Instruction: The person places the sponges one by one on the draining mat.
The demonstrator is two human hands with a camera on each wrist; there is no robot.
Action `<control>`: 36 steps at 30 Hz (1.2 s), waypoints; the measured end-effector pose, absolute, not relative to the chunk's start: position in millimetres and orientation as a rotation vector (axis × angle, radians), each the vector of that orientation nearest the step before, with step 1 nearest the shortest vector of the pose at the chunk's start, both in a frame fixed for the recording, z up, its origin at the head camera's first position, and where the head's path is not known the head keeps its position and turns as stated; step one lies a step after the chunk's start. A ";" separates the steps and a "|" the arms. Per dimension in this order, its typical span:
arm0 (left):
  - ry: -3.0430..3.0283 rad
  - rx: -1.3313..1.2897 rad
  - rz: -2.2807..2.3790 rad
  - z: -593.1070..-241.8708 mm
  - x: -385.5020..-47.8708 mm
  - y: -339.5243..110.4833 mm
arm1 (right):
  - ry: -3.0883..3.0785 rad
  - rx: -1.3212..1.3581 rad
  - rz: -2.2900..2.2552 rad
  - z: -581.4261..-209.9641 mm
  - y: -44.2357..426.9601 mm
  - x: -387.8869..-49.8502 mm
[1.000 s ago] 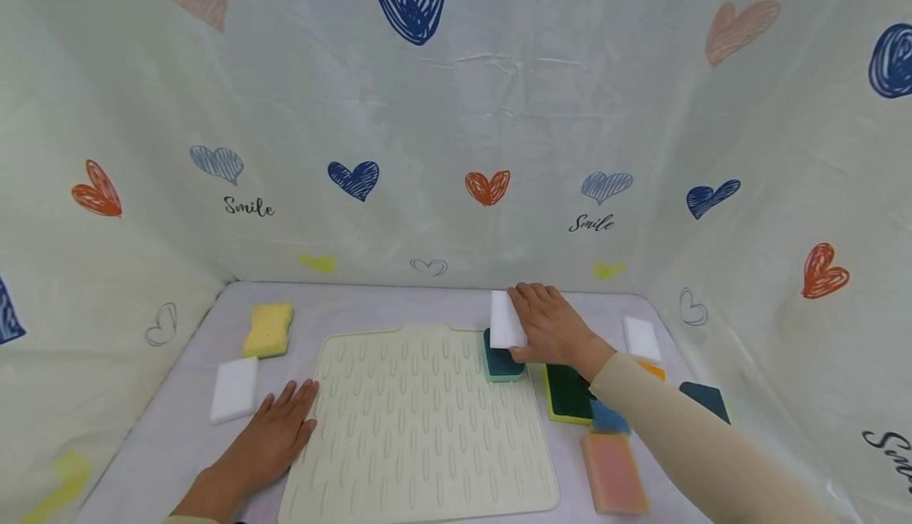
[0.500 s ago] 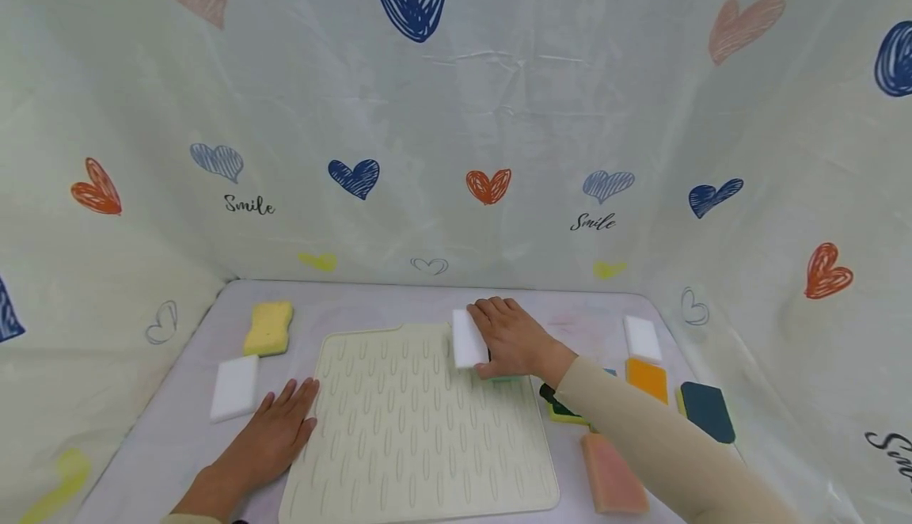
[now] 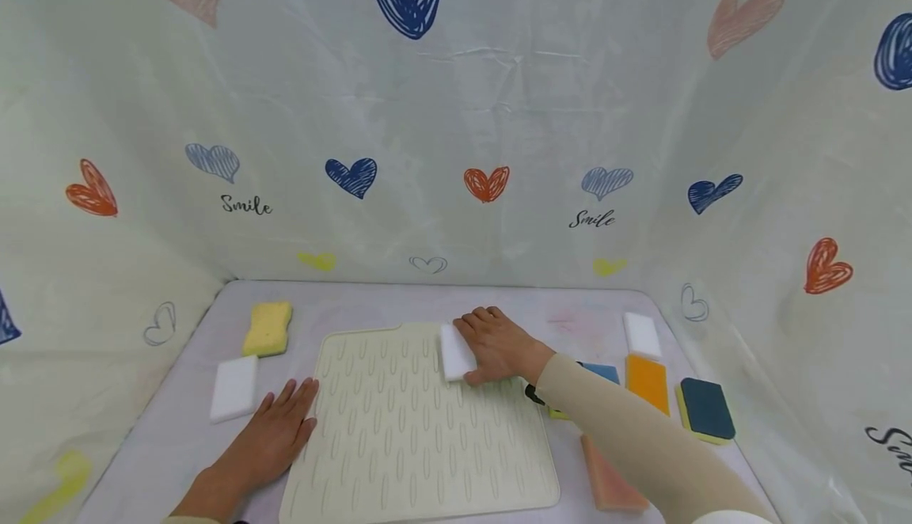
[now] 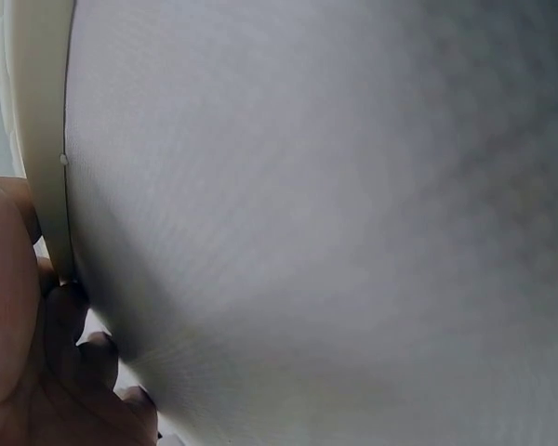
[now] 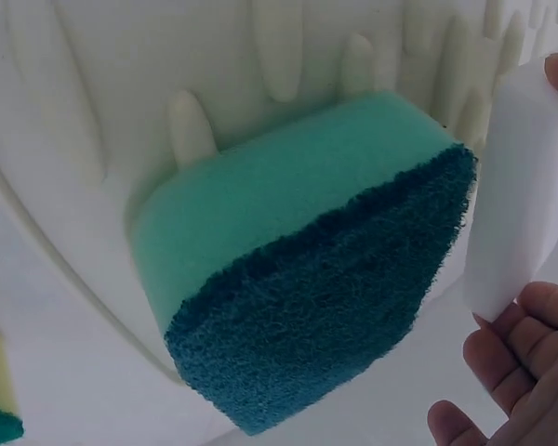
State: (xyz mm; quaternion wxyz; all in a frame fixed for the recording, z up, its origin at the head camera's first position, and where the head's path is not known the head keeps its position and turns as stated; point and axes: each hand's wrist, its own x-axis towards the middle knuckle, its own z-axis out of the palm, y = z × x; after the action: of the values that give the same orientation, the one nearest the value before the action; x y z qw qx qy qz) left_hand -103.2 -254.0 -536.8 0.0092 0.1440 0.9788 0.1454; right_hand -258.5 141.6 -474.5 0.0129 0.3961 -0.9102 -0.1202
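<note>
My right hand holds a white sponge block at the far right part of a cream ribbed mat. In the right wrist view the white block is pinched between thumb and fingers. Beside it a teal scrub sponge with a dark blue-green scouring face lies on the mat; the right hand covers it in the head view. With fingers straight, my left hand rests at the mat's left edge. The left wrist view shows the fingers by the mat's rim.
Left of the mat lie a yellow sponge and a white block. On the right are a white block, orange sponge, dark-topped sponge, blue sponge and pink sponge, some partly behind the right arm.
My right hand has carried the white block left and nearer, from above the teal sponge to the spot left of it. The left hand stays where it was.
</note>
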 end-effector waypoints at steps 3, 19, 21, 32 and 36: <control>3.057 0.450 0.445 -535.8 -103.7 -253.5 | -2.859 1.216 -0.400 -477.6 141.2 -260.1; 3.077 0.449 0.503 -537.4 -102.5 -253.2 | -2.932 1.171 -0.464 -483.7 142.4 -261.9; 3.075 0.449 0.481 -536.4 -102.0 -252.8 | -2.938 1.173 -0.456 -484.9 142.8 -262.2; 3.057 0.426 0.454 -534.3 -102.2 -251.7 | -2.987 1.150 -0.426 -490.0 143.1 -265.5; 3.053 0.424 0.450 -534.0 -102.0 -251.2 | -3.012 1.146 -0.404 -490.9 142.8 -265.7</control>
State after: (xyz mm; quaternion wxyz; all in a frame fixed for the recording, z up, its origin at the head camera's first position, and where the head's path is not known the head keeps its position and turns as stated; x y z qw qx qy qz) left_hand -102.0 -251.2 -534.0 0.0131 0.1360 0.9800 0.1445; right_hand -265.7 142.8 -490.9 -0.0531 0.3525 -0.9260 -0.1242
